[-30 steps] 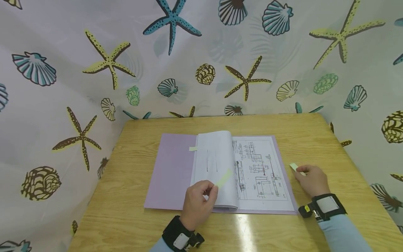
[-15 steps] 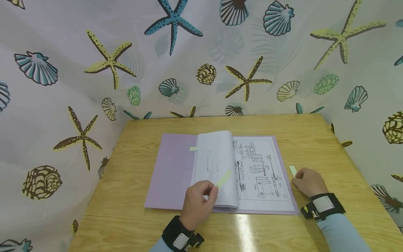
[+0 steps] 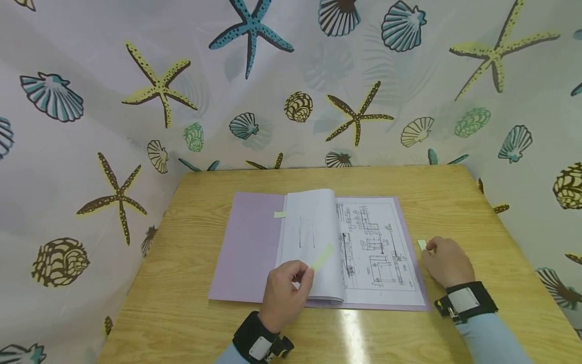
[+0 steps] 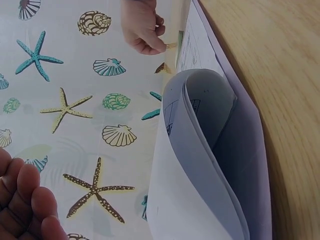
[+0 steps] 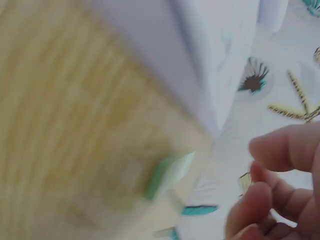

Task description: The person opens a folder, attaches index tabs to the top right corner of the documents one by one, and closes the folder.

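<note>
My left hand (image 3: 287, 294) pinches one end of a pale yellow-green sticky strip (image 3: 325, 255), which slants over the curled white pages (image 3: 297, 232) of an open lilac folder (image 3: 245, 247). In the left wrist view its curled fingers (image 4: 30, 200) show at the lower left, and the strip is out of sight. My right hand (image 3: 447, 261) is beside a small pad of sticky notes (image 3: 422, 244) on the table, right of the folder. In the right wrist view a gap separates the loosely bent fingers (image 5: 280, 150) from the pad (image 5: 170, 172).
A line-drawing sheet (image 3: 377, 247) lies on the folder's right side. One sticky tab (image 3: 279, 215) juts from the left edge of the pages. The wooden table (image 3: 173, 283) backs onto a cloth (image 3: 273, 60) printed with shells and starfish.
My right hand had the sticky pad between its fingers; the pad now lies on the table and the fingers have come off it. My left hand has stayed put with the strip.
</note>
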`<state>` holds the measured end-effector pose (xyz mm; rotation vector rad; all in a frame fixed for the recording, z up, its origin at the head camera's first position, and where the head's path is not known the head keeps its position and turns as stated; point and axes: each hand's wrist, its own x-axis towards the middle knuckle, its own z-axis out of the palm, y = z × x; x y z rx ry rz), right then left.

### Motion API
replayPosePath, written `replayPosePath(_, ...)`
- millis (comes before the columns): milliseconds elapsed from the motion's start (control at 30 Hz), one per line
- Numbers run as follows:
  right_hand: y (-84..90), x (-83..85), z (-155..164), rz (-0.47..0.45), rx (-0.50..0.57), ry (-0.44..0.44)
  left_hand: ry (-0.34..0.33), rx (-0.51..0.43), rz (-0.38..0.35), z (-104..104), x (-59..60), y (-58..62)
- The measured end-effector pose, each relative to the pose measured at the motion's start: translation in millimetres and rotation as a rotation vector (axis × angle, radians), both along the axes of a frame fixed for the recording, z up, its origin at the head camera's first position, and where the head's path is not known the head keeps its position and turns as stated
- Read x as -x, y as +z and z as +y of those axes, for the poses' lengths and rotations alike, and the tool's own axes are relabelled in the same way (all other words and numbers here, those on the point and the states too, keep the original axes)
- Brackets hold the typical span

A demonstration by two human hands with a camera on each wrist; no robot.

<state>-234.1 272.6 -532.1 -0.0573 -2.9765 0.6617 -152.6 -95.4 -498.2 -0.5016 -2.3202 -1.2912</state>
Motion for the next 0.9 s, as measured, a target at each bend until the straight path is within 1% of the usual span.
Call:
replayPosePath(67,6.7,-3.5,-13,0.111,-0.002,0.026,0.0,-0.004,0.001,0,0.0,0.2)
replayPosePath(133,14.0,-7.6,-30,0.232,0.006,0.096,-0.004,-0.01,0.004,1,0.0,0.5)
replayPosePath(200,20.9,-12.6,-47,0.362,0.014,0.19,-0.005,-0.012,0.002,2,0.2,1.0)
replayPosePath(267,28.2,-17.8,-64,0.485,0.014,0.304,-0.004,-0.015,-0.001,3,0.2,1.5)
replayPosePath(333,34.9,-22.5,-79,0.575,0.033,0.417,0.0,-0.017,-0.003,5,0.4,2.2)
replayPosePath(433,43.6,-29.2,-101,0.643,0.092,0.565,0.015,-0.006,-0.004,7,0.9,3.3)
replayPosePath(500,48.5,-33.8,-116,0.655,0.133,0.653,0.026,0.007,0.003,8,1.4,4.2)
replayPosePath(567,52.0,-38.4,-131,0.659,0.15,0.731,0.036,0.029,0.019,10,2.1,4.8)
replayPosePath(633,54.1,-42.0,-144,0.671,0.136,0.796,0.04,0.055,0.045,11,2.7,5.4)
replayPosePath(767,53.6,-45.5,-162,0.7,0.09,0.876,0.026,0.107,0.096,15,2.8,5.7)
replayPosePath(900,50.1,-45.7,-170,0.72,0.074,0.887,0.015,0.142,0.117,17,1.9,6.4)
